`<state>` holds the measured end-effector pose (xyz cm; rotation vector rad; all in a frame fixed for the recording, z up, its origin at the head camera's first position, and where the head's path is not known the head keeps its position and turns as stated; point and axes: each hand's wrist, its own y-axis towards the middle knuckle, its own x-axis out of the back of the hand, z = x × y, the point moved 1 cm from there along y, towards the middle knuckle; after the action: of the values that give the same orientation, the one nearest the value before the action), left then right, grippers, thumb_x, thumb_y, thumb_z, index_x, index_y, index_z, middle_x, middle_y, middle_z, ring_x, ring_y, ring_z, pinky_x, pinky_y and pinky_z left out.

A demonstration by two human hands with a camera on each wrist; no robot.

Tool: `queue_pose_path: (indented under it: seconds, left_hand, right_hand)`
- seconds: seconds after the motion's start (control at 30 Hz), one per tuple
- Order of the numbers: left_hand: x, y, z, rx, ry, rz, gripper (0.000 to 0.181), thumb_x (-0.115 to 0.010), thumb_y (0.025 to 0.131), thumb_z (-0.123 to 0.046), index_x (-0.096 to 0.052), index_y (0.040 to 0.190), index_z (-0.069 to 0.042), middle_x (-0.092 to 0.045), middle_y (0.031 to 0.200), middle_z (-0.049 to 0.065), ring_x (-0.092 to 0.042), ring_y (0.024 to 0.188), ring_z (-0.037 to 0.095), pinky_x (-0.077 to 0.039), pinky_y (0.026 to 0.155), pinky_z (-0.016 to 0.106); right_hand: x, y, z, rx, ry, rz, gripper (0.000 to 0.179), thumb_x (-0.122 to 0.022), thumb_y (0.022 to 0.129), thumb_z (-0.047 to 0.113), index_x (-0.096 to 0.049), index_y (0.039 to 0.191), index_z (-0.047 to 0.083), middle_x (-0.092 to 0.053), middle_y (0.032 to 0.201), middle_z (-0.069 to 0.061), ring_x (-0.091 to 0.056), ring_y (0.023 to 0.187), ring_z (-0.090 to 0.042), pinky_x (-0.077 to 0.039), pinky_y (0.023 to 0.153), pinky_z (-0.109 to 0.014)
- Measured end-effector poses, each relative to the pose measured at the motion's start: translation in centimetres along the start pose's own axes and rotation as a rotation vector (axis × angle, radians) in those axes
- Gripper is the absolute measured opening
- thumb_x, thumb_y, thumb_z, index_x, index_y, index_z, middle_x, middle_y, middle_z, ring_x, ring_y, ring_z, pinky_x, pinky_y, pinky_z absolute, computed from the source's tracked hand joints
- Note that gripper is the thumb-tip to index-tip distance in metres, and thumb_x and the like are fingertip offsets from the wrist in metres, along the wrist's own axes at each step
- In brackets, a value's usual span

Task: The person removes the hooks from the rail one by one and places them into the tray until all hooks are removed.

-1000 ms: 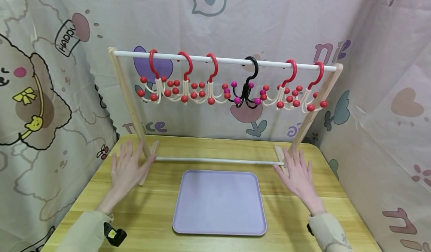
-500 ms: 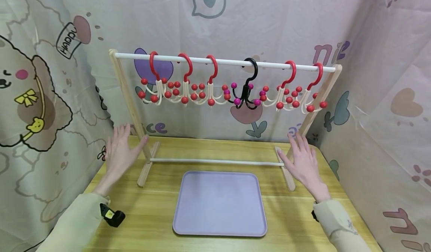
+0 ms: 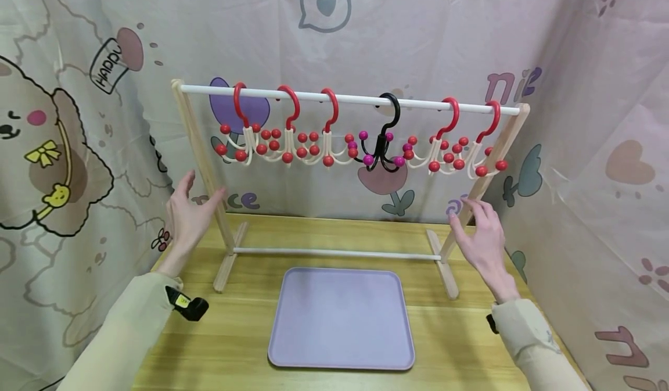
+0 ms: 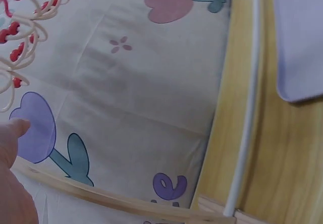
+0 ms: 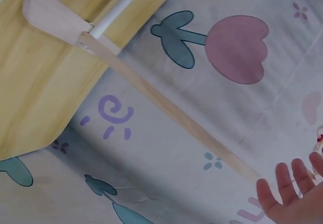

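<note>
A small wooden rack with a white top rod point(image 3: 355, 98) stands on the table. From the rod hang several octopus-style hangers with red hooks, cream arms and red balls, and one black hanger point(image 3: 382, 145) with magenta balls. My left hand point(image 3: 189, 216) is raised beside the left wooden post point(image 3: 202, 158), its thumb overlapping the post in the head view. Beside the right post point(image 5: 171, 110) is my right hand point(image 3: 482, 241), thumb and fingers apart and slightly bent. Neither hand holds anything. In the left wrist view, only part of the left hand point(image 4: 12, 188) shows.
A lilac tray point(image 3: 341, 321) lies on the wooden table point(image 3: 235, 339) in front of the rack. A white lower bar point(image 3: 334, 253) joins the rack's feet. Printed cloth point(image 3: 324, 54) surrounds the table at the back and sides.
Both hands have risen from near the rack's feet to partway up the posts. Their fingers are more bent than before. The rack, hangers and tray keep their places.
</note>
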<state>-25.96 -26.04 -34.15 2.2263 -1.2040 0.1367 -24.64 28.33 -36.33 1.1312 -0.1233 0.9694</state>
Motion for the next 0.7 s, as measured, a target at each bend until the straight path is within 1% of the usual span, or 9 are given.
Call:
queue_pose_path:
  seconds: [0.03, 0.1, 0.2, 0.3, 0.4, 0.5, 0.6, 0.63, 0.7]
  left_hand:
    - [0.0, 0.2, -0.1, 0.014, -0.036, -0.001, 0.077, -0.075, 0.089, -0.032, -0.040, 0.154, -0.009, -0.045, 0.158, 0.013, -0.043, 0.145, 0.030, -0.040, 0.114, 0.052]
    - [-0.1, 0.6, -0.3, 0.026, -0.083, -0.010, 0.076, -0.075, 0.089, -0.030, -0.041, 0.152, -0.006, -0.045, 0.157, 0.014, -0.043, 0.145, 0.029, -0.039, 0.115, 0.050]
    - [-0.1, 1.1, -0.4, 0.046, -0.105, -0.025, 0.075, -0.075, 0.089, -0.032, -0.043, 0.151, -0.005, -0.046, 0.156, 0.014, -0.045, 0.144, 0.030, -0.035, 0.120, 0.044]
    - [-0.1, 1.7, -0.3, 0.056, -0.116, -0.049, 0.074, -0.075, 0.089, -0.035, -0.045, 0.149, -0.006, -0.049, 0.154, 0.014, -0.047, 0.142, 0.029, -0.034, 0.120, 0.039]
    - [-0.1, 2.2, -0.2, 0.057, -0.129, -0.076, 0.069, -0.075, 0.089, -0.035, -0.048, 0.147, -0.007, -0.052, 0.152, 0.013, -0.050, 0.140, 0.028, -0.037, 0.119, 0.037]
    - [-0.1, 2.5, -0.2, 0.053, -0.147, -0.105, 0.065, -0.074, 0.090, -0.032, -0.051, 0.145, -0.005, -0.054, 0.149, 0.014, -0.052, 0.138, 0.029, -0.039, 0.118, 0.038]
    - [-0.2, 2.7, -0.1, 0.056, -0.151, -0.126, 0.062, -0.074, 0.090, -0.031, -0.053, 0.143, -0.004, -0.056, 0.147, 0.015, -0.054, 0.135, 0.030, -0.041, 0.116, 0.037]
    - [-0.2, 2.8, -0.1, 0.055, -0.149, -0.131, 0.061, -0.074, 0.090, -0.030, -0.054, 0.142, -0.004, -0.058, 0.145, 0.016, -0.055, 0.133, 0.030, -0.042, 0.115, 0.037]
    - [-0.2, 2.9, 0.0, 0.055, -0.145, -0.139, 0.059, -0.074, 0.090, -0.030, -0.056, 0.139, -0.003, -0.060, 0.142, 0.016, -0.057, 0.130, 0.029, -0.045, 0.112, 0.035]
  right_hand:
    - [0.1, 0.1, 0.1, -0.001, 0.018, -0.027, 0.039, -0.068, 0.090, 0.014, -0.063, 0.123, -0.006, -0.060, 0.120, -0.028, -0.056, 0.106, -0.045, -0.043, 0.087, -0.051]
    - [0.2, 0.4, 0.2, 0.004, 0.054, -0.084, 0.031, -0.068, 0.089, 0.010, -0.066, 0.115, -0.007, -0.061, 0.111, -0.027, -0.057, 0.096, -0.035, -0.042, 0.083, -0.036]
    - [0.5, 0.9, 0.5, 0.027, 0.102, -0.173, 0.021, -0.068, 0.089, 0.006, -0.067, 0.103, -0.009, -0.062, 0.098, -0.026, -0.053, 0.085, -0.009, -0.036, 0.078, -0.018]
    - [1.0, 1.5, 1.0, 0.054, 0.139, -0.249, 0.016, -0.066, 0.089, 0.006, -0.068, 0.095, -0.009, -0.062, 0.088, -0.026, -0.044, 0.079, 0.009, -0.034, 0.073, -0.011]
    - [1.5, 2.2, 1.6, 0.063, 0.168, -0.297, 0.016, -0.065, 0.090, 0.007, -0.068, 0.093, -0.009, -0.061, 0.082, -0.022, -0.043, 0.075, 0.010, -0.036, 0.069, -0.011]
    - [2.1, 3.0, 2.2, 0.056, 0.196, -0.334, 0.016, -0.065, 0.090, 0.007, -0.069, 0.095, -0.008, -0.060, 0.079, -0.005, -0.046, 0.072, 0.005, -0.038, 0.068, -0.011]
    - [2.8, 3.9, 2.7, 0.057, 0.224, -0.366, 0.017, -0.066, 0.091, 0.008, -0.071, 0.096, -0.007, -0.057, 0.083, 0.015, -0.048, 0.073, 0.004, -0.039, 0.069, -0.010]
    - [2.9, 4.2, 2.9, 0.057, 0.237, -0.378, 0.017, -0.067, 0.090, 0.009, -0.071, 0.096, -0.007, -0.056, 0.084, 0.019, -0.049, 0.073, 0.003, -0.039, 0.069, -0.011]
    - [3.3, 4.9, 3.3, 0.059, 0.245, -0.388, 0.020, -0.068, 0.091, 0.012, -0.071, 0.098, -0.006, -0.056, 0.086, 0.023, -0.050, 0.074, 0.003, -0.040, 0.071, -0.012]
